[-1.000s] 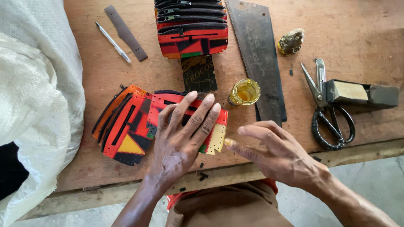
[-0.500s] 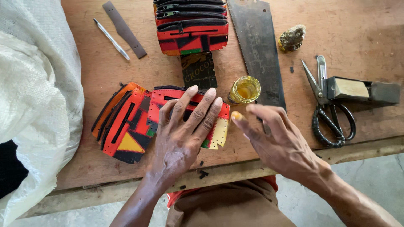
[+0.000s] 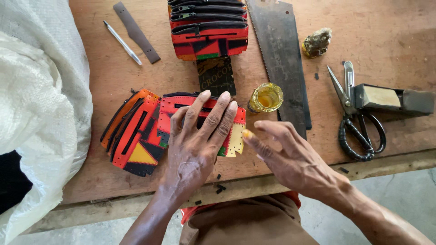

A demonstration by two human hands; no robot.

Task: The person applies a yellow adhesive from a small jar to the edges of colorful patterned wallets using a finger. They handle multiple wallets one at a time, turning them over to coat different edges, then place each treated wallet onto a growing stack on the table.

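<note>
Glue risk: left hand [image 3: 200,136] flat, fingers spread, pinning red patterned pouch [image 3: 181,113] on desk [image 3: 386,27]; right hand [image 3: 290,156] open, yellow-smeared fingertip [image 3: 247,134] beside pouch edge, could smear; glue jar [image 3: 266,97] nearby, could tip.

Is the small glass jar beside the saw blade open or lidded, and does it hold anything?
Open: the jar stands upright with no lid on it, and yellow liquid shows inside. How full cannot be told.

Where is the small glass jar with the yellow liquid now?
In the head view, the small jar stands on the wooden table, just above the right hand, beside the saw blade and right of the red patterned pouch.
</note>
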